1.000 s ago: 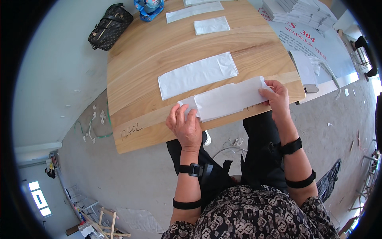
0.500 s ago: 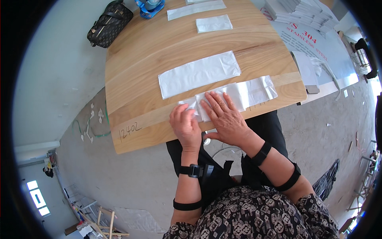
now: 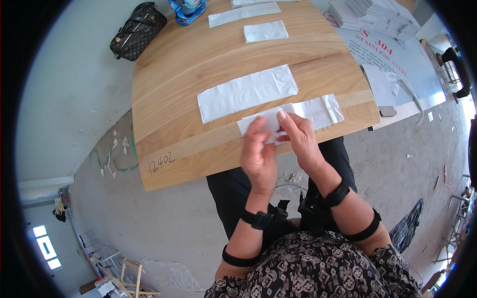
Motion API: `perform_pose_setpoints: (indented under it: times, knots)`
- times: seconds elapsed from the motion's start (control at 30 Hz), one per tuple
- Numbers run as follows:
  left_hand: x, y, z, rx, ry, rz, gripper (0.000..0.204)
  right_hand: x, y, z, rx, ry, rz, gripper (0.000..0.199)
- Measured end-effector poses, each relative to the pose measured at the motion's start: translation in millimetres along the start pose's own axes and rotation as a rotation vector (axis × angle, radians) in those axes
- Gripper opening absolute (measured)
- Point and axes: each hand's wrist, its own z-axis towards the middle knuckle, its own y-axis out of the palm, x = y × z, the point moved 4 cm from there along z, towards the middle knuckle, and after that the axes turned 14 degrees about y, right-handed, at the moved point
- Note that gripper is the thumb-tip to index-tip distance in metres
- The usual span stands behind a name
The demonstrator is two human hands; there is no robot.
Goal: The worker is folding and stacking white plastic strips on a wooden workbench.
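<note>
A folded strip of white, glossy plastic (image 3: 322, 110) lies along the near edge of a wooden table. My right hand (image 3: 304, 144) is over its left part, thumb raised and fingers curled around a bit of the white sheet, partly hidden by the hand. Close beside it, my left hand (image 3: 259, 161) is bent with its fingers blurred by motion, over the strip's lower left edge. Whether it grips the sheet cannot be made out. Just beyond both hands, a larger folded white plastic sheet (image 3: 247, 93) lies flat, untouched.
On the wooden table (image 3: 171, 124), smaller folded white pieces (image 3: 266, 32) lie farther away. A dark patterned handbag (image 3: 138, 31) and a blue-strapped item (image 3: 188, 11) sit at the far left. White stacks (image 3: 377, 17) rest on a sheet-covered surface at right.
Both hands have lifted from pressing flat on the strip. My left hand has moved right, toward the right hand, whose fingers have curled. The strip's left end has shifted or folded inward.
</note>
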Motion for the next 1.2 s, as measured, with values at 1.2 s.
perform_pose_setpoints:
  times: [1.2]
  knots:
    - [-39, -16, 25, -0.639, 0.051, 0.852, 0.050, 6, -45, 19, 0.535, -0.196, -1.065, 0.028]
